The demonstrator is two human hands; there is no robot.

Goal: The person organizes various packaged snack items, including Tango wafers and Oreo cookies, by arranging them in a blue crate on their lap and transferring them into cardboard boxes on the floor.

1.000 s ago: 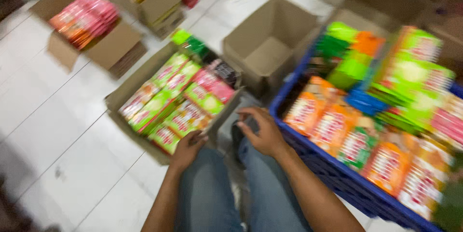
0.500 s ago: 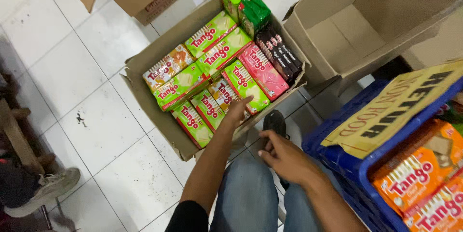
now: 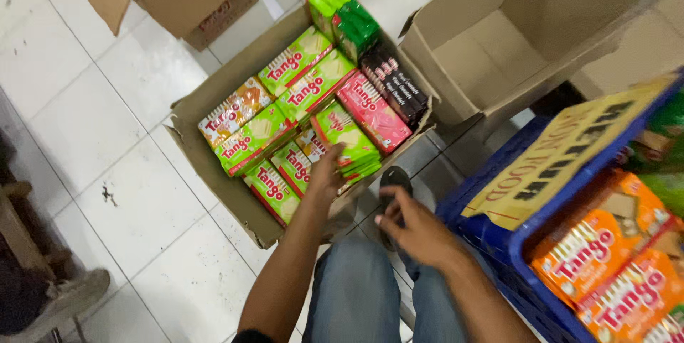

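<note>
While my left hand (image 3: 324, 175) rests loosely open on green wafer packs (image 3: 342, 140) filling the cardboard box (image 3: 214, 101), my empty, open right hand (image 3: 417, 225) hovers at four o'clock, beside the blue crate (image 3: 499, 232).

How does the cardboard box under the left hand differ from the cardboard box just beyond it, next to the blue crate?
The near box is packed with flat wafer packs in green, pink and dark wrappers; the far box shows only a bare cardboard floor. The left hand rests on the near box's packs; no hand touches the far box. Both are brown, open-topped and on the white tiled floor.
</note>
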